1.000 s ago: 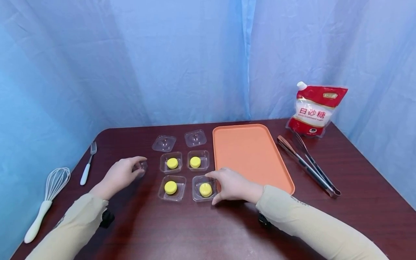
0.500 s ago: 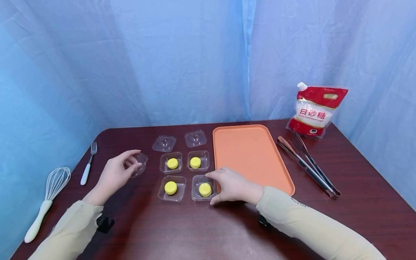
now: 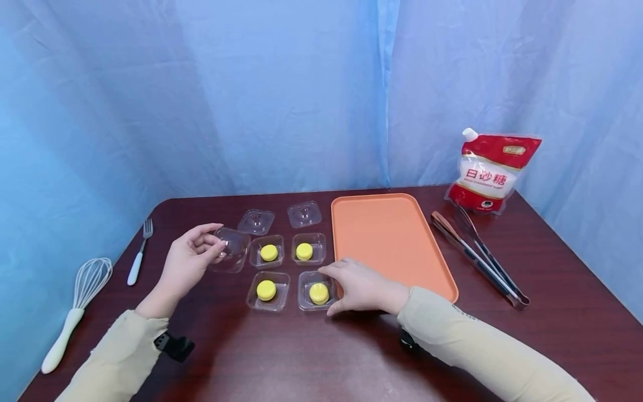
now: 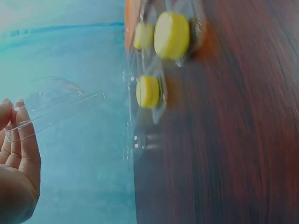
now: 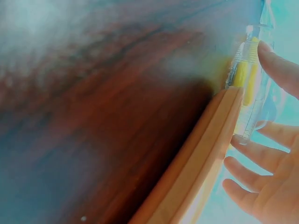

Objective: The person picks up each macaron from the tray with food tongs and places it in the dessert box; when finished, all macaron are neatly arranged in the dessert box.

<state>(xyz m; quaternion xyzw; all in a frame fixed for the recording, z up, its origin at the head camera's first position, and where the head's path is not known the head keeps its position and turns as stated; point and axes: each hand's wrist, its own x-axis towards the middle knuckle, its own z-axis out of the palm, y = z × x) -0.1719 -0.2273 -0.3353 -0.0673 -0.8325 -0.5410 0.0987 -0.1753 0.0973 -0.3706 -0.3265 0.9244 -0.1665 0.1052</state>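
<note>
My left hand [image 3: 191,257] pinches a clear domed lid [image 3: 235,251] by its edge, raised above the table; the left wrist view shows the lid's dome [image 4: 56,91] side-on. My right hand [image 3: 359,287] spans the front-right clear plastic box [image 3: 303,301], thumb on its near side and fingers on its far side, over the tray's edge. A yellow macaron [image 3: 318,293] sits in this box. Three more clear boxes stand close by, each with a yellow macaron: front left [image 3: 266,290], back left [image 3: 269,253] and back right [image 3: 304,252].
Two clear lids lie behind the boxes, one left [image 3: 256,222] and one right [image 3: 304,214]. An orange tray [image 3: 387,234] lies to their right, then tongs [image 3: 479,257] and a sugar pouch [image 3: 492,173]. A whisk [image 3: 75,312] and a fork [image 3: 140,251] lie at far left.
My left hand has lifted the clear lid and moved it right, towards the back-left box. My right hand has stayed at the front-right box.
</note>
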